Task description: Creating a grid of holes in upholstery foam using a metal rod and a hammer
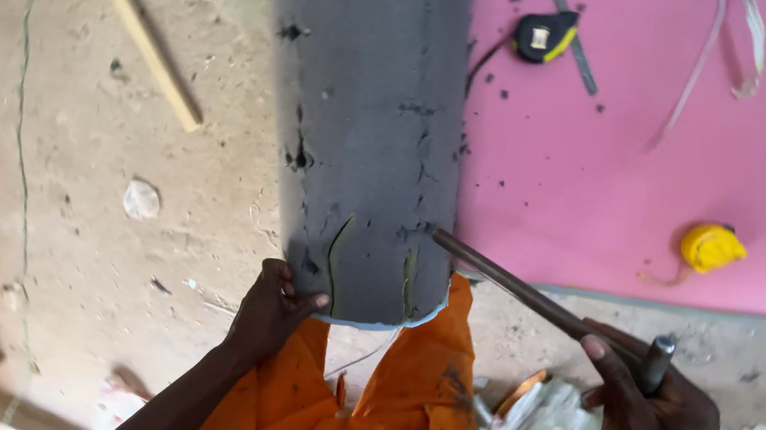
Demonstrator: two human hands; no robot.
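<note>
While I knelt over the work, this was how things lay:
Left hand: my left hand (272, 315) pressed on the near edge of the grey foam sheet (364, 141), fingers nearly closed, thumb and fingertips pinching the cut edge
Right hand: my right hand (660, 428) was wrapped around the handles of the long scissors (533, 293), fingers closed tight on them
Blades: they reached from my right fingers up and across to the foam's near right corner, tip touching its edge; how far they gaped I could not tell
Foam: it ran straight away from my left fingers, cracked and pitted, with two slits just beyond my fingertips
Doing it well: I judged it best to keep the left pinch close to the cut line so the foam stayed taut, and to feed the blades low and steady
Beyond my right hand: a pink sheet (663, 166) with a yellow tape measure (543, 37) far off and a yellow lump (710, 247) nearer
Under my wrists: orange cloth (396, 399)
Beyond my left hand: a wooden strip (130, 10) on the dusty floor (82, 200)
</note>
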